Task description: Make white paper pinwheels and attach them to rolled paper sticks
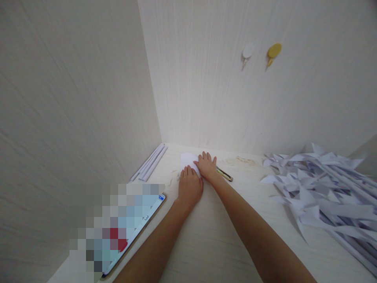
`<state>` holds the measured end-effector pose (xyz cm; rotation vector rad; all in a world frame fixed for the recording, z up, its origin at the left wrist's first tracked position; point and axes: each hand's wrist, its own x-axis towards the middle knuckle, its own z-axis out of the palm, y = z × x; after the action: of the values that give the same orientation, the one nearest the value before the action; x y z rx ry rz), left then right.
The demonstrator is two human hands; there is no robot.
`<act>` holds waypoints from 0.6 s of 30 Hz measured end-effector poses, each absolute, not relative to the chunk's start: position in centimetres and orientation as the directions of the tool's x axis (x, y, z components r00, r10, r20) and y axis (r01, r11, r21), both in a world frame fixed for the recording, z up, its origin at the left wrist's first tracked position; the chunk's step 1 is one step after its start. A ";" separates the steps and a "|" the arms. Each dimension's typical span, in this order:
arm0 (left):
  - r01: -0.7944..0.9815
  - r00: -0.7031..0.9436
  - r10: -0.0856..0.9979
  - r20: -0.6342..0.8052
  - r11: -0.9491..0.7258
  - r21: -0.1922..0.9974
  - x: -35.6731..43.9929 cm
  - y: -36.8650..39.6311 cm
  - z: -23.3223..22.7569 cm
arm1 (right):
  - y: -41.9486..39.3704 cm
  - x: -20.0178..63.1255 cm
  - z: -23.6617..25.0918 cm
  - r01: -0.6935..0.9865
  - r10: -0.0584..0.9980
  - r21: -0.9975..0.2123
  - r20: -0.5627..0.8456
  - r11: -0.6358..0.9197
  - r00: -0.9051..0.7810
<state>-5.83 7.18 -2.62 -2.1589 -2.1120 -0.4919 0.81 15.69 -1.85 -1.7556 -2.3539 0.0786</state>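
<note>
A small sheet of white paper lies on the table near the back wall. My left hand rests palm down on its near edge, with the fingers laid flat. On the paper's right side, my right hand presses down with its fingers stretched and the thumb apart, pointing left. The hands cover part of the paper, so whether it is folded there I cannot tell. A box cutter lies just right of my right hand, its far end hidden behind the wrist.
Several rolled paper sticks lie by the left wall. A tablet or phone, partly blurred out, is at front left. A heap of white paper pinwheels covers the right side. A white hook and a yellow hook are on the back wall.
</note>
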 end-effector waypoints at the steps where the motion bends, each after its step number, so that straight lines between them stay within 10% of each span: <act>1: 0.985 -0.002 0.958 0.288 -0.048 0.165 -5.8 7.2 -2.7 | 15.7 0.8 -1.9 0.942 0.953 -0.164 0.132 0.292 -0.272; 18: 0.986 0.010 0.949 0.314 -0.062 0.154 -5.8 7.2 -2.8 | 15.5 0.8 -1.8 0.939 0.950 -0.168 0.142 0.300 -0.278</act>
<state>-5.84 7.23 -2.83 -2.1525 -2.0740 -0.5146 0.81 15.54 -1.79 -1.7390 -2.3515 0.0750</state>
